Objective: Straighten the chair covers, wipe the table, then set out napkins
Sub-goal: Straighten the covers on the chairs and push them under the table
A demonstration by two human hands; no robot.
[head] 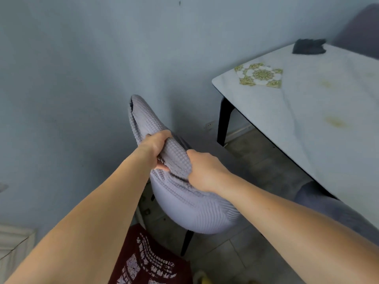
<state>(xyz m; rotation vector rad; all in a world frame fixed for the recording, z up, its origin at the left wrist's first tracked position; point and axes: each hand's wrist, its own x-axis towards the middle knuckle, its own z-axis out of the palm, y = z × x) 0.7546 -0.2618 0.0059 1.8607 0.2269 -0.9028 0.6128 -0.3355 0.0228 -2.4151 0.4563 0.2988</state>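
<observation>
Head view of a dining corner, looking forward and down. Both bare forearms reach to the top edge of a chair back, where a pale lilac waffle-textured cover (180, 193) is bunched. The left hand (156, 149) grips a fold of the cover from the left, fingers curled over the top of the fabric and thumb tucked beneath it. The right hand (202, 171) grips the same bunched edge just beside the left, fingers wrapped round the cloth and hidden behind it, back of the hand towards the camera. The cover is stretched smooth over the rounded lower back of the chair (187, 240), which stands on dark legs, and rises in a loose ridge towards the wall.

To the right stands the table (307, 124), with a white marbled top, a dark edge and a black leg; its near corner is rounded. Faint yellowish stains mark the top. A napkin (259, 74) with a green-and-white floral pattern lies flat near the table's corner. A dark cloth (308, 46) lies crumpled at the far edge. A second, grey chair (332, 203) is partly tucked under the table. The wall (82, 68) is plain pale blue-grey, with a socket low down; the floor (256, 165) is grey tile. A dark red printed bag (151, 261) sits at the bottom of the view.
</observation>
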